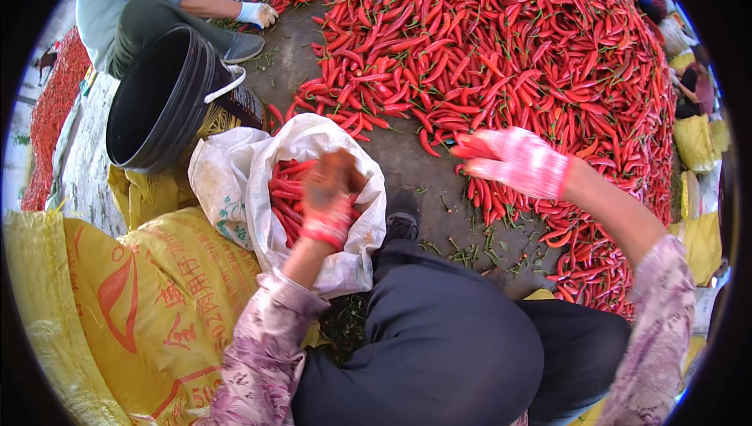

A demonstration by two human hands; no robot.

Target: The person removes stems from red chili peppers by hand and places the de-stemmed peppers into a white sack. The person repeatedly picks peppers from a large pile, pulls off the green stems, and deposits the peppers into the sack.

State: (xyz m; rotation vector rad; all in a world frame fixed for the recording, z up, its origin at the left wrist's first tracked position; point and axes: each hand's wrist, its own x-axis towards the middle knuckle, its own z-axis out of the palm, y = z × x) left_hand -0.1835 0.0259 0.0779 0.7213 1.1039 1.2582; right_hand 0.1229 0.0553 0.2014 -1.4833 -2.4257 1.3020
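A white woven sack (371,208) stands with its mouth wide and red chili peppers (285,208) inside. Over that mouth is my left hand (332,197), in a soiled red-and-white glove; it is blurred, and whether it holds anything cannot be told. My right hand (511,159), in a pink-and-white knit glove, is above the near edge of a large heap of red chili peppers (470,56). Red chili shows between its thumb and fingers. Green stems (467,253) are scattered on the dark ground below it.
A black bucket (155,97) with a white handle lies tilted beyond the sack. Yellow printed woven sacks (170,302) fill the left side. A co-worker's gloved hand (257,15) is at the heap's far left edge. More yellow sacks (695,141) and people are along the right rim.
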